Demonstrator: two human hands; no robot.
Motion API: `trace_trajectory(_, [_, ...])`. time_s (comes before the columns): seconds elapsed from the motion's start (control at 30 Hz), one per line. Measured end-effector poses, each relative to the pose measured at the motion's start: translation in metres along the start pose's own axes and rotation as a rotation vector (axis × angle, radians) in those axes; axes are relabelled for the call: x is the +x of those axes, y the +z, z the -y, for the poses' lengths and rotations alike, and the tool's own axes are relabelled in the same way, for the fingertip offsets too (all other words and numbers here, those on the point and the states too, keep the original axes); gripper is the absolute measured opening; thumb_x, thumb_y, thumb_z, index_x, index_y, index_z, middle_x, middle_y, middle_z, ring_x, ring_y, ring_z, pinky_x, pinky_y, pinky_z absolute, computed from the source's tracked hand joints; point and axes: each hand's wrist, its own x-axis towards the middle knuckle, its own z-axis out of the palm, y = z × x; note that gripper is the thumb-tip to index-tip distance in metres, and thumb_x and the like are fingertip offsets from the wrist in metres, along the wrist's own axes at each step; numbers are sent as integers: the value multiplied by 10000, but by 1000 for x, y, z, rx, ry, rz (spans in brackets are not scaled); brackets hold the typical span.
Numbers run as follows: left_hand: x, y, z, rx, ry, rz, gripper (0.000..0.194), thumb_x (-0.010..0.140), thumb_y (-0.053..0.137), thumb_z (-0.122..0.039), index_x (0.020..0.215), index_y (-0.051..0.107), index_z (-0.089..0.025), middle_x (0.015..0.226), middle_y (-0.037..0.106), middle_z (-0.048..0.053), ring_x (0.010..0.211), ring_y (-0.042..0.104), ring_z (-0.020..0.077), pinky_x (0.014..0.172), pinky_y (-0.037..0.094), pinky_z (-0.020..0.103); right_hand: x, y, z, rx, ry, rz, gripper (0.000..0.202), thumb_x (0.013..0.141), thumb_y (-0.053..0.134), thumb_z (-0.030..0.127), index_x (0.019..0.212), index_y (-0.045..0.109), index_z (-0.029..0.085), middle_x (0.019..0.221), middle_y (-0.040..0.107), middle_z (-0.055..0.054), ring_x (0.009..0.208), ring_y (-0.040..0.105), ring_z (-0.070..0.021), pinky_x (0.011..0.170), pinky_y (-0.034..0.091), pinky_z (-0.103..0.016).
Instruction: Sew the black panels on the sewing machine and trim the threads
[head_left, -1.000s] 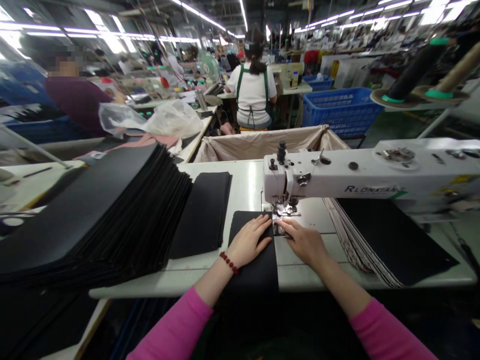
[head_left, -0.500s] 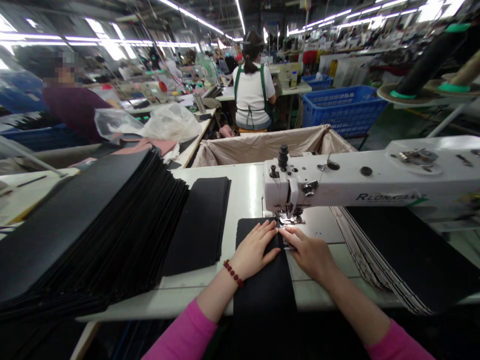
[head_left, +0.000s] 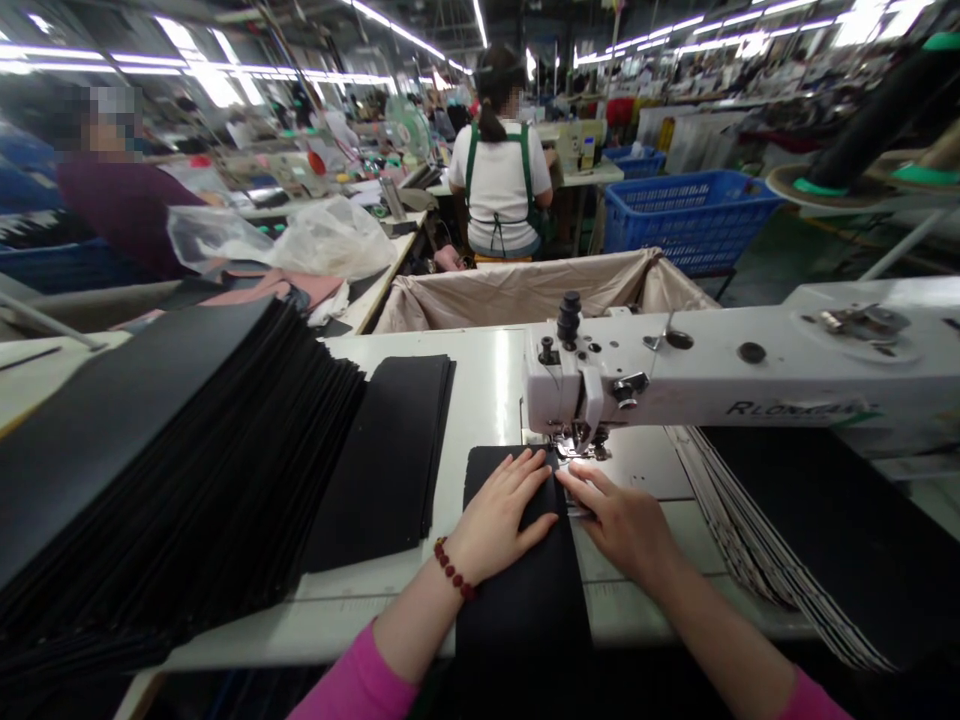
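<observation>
A long black panel (head_left: 517,610), leather-like, lies on the sewing machine table, its far end beside the presser foot (head_left: 577,447) and its near end hanging over the front edge. My left hand (head_left: 499,515) rests flat on top of it, fingers stretched forward and thumb apart. At the panel's right edge, just before the foot, my right hand (head_left: 626,520) has its thumb and forefinger close together on the edge; its other fingers are folded and partly hidden. The white sewing machine (head_left: 675,365) reaches in from the right.
A tall stack of black panels (head_left: 187,460) stands at the left, with a smaller pile (head_left: 382,450) beside it. Pale-edged black pieces (head_left: 817,520) lie under the machine arm. Behind the table are a cloth-lined bin (head_left: 495,297), a blue basket (head_left: 690,215) and a seated person (head_left: 499,185).
The view has shifted slightly. Both hands keep nearly the same places on the black panel, and its far end still lies beside the presser foot.
</observation>
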Motion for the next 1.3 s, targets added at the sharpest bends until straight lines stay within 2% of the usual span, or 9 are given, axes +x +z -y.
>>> trace_trajectory(0.33, [2,4,-3,25,-22,11,556,929,536,-404,1424,367,-218,1546,298,74,1447,209,227,1199,227,473,0,-1,0,-3,7,13,529,919,492,197,1424,409,330,1455,450,-2,1089,617,-218,825,550,-337])
trace_trajectory(0.57, [2,3,-3,3,-19,7,536,924,545,-401,1407,389,-228,1545,300,75,1441,228,241,1191,245,485,1,-1,-1,-6,8,31,594,879,475,130,1430,398,336,1455,449,13,1083,620,-215,822,553,-345])
trace_trajectory(1.3, [5,3,0,-3,-27,15,525,929,535,-421,1402,403,-236,1544,305,60,1441,228,219,1202,218,458,1,0,0,-37,14,21,575,890,488,159,1431,403,336,1454,452,4,1086,623,-209,785,559,-320])
